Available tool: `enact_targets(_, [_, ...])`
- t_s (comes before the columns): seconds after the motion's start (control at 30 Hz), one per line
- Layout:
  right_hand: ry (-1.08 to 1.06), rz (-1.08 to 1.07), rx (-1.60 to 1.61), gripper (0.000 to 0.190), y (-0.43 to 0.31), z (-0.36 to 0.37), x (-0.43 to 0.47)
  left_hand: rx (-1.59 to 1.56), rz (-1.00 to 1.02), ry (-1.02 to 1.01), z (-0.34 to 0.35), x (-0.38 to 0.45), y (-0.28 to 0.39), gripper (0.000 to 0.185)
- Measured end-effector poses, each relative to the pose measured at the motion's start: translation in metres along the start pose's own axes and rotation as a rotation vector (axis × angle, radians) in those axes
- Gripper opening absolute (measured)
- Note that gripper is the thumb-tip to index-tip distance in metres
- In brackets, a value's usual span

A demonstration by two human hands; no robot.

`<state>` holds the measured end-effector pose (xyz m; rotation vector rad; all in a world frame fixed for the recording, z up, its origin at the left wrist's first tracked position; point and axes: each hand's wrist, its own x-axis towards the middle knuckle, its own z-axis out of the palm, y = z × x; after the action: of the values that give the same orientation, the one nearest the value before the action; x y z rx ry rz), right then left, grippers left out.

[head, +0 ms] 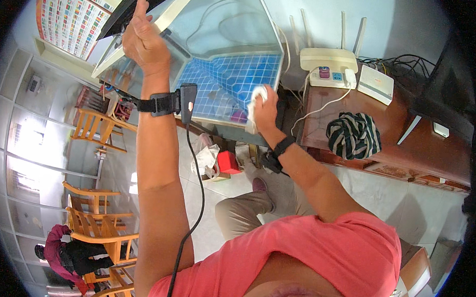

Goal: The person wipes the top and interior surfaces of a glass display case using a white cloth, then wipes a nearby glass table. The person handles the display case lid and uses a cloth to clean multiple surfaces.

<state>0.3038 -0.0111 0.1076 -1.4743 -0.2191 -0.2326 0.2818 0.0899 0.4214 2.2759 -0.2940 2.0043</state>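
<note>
My left hand (146, 43) is raised at the upper left, over the cream frame (176, 10) of a glass case. Its fingers point up and away, and whether they grip the frame is hidden. In my right hand (266, 113) is a crumpled white cloth (252, 115), held against the near right corner of the case. Behind the glass lies a blue sheet with white grid lines (225, 77), creased across its middle. A black strap with a small device (188, 103) is around my left wrist, and a cable runs down from it.
Right of the case, a brown cabinet (400, 137) carries a white router (327, 59), a power strip (332, 77), a white box (376, 84) and a striped cloth bundle (353, 135). A red box (228, 162) sits below. Wooden chairs (97, 217) and another person (67, 252) are at left.
</note>
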Motion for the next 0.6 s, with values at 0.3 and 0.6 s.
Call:
enact_targets(0.3, [-0.012,-0.342,0.183,0.048,-0.118,0.03,0.105,-0.009,-0.031,-0.022,0.0,0.001,0.004,0.052])
enact_targets(0.6, [-0.016,-0.336,0.241,0.046,-0.075,0.047,0.201,0.036,-0.077,-0.074,-0.001,-0.002,0.002,0.058])
